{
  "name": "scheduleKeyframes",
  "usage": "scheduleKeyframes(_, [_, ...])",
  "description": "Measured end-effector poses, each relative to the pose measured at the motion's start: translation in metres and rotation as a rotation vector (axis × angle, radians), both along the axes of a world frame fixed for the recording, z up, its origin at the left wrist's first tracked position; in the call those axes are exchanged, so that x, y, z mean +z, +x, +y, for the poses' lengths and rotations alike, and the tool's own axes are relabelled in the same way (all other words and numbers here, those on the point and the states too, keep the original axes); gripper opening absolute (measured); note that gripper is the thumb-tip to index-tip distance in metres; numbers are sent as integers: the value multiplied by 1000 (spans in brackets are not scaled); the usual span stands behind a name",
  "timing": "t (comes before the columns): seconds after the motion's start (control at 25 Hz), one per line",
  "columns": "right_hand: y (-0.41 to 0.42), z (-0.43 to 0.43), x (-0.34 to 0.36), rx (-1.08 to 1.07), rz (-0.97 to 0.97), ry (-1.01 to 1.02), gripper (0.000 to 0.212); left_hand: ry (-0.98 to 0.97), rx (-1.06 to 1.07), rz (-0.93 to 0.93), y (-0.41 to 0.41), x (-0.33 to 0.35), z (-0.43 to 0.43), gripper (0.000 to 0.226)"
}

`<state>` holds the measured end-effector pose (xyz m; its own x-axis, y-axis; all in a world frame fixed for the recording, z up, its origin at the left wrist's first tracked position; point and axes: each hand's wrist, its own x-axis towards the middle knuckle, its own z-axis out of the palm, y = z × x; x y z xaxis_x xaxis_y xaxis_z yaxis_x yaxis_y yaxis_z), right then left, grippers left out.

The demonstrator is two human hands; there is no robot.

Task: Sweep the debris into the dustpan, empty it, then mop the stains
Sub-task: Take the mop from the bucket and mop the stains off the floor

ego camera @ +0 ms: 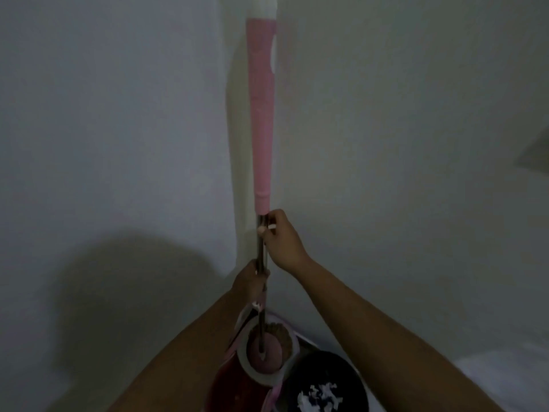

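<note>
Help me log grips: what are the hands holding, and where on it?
The mop, by its metal pole: right hand just under the pink grip, left hand lower down.

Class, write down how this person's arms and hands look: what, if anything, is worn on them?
Left forearm and right forearm are bare: no sleeves, watch or bracelet in view. Left hand and right hand are gloveless; no rings visible in the dim light.

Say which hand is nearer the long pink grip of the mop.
Right. The right hand pinches the metal pole just below the pink grip; the left hand holds lower down.
</note>
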<state>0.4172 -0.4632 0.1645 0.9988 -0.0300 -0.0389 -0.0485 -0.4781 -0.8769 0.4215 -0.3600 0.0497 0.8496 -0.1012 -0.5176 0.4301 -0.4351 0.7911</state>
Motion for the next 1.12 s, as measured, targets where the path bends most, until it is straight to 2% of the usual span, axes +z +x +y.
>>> scheduleKeyframes(0.08, [-23,-21,-2,-62,-33,38,14,17,-109,-13,-10,-8,-18,38])
scheduleKeyframes(0.2, [-48,-48,2,-150,-34,51,19,114,-232,-144,-28,-4,-38,29])
scheduleKeyframes(0.36, [-103,-64,22,-226,-98,59,22,67,-336,-254,-62,19,-45,21])
scheduleKeyframes(0.44, [-141,-66,38,-238,-146,63,22,116,-379,-326,-89,37,-47,21])
scheduleKeyframes(0.68, [-264,-96,116,-318,-364,132,21,277,-323,-578,-203,123,-88,21])
scheduleKeyframes(0.8, [-331,-122,151,-385,-473,199,19,471,-278,-794,-267,164,-118,29])
scheduleKeyframes(0.84, [-357,-131,161,-414,-529,223,18,482,-273,-880,-292,176,-130,28])
scheduleKeyframes(1.0, [-446,-167,197,-562,-717,275,20,385,-395,-1151,-371,210,-178,30])
scheduleKeyframes(1.12, [-507,-205,211,-718,-766,221,16,179,-606,-1204,-417,222,-226,29])
